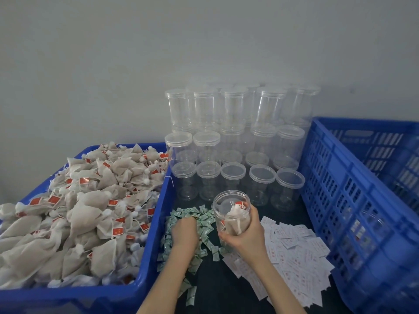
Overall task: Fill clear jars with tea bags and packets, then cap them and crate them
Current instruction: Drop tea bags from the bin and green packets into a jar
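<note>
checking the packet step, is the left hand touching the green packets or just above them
Touching. The head view shows the left hand pressed into the pile of green packets, its fingertips buried among them.

Under my right hand's (246, 234) fingers the jar (231, 211) looks like clear, glossy plastic, holding matt, gauzy cloth tea bags (237, 219). Beneath my left hand's (184, 232) fingers, the green packets (204, 225) look like slightly shiny film. Right of my fingers, the white packets (294, 252) look papery and the crate (353, 200) is smooth blue plastic.
</note>
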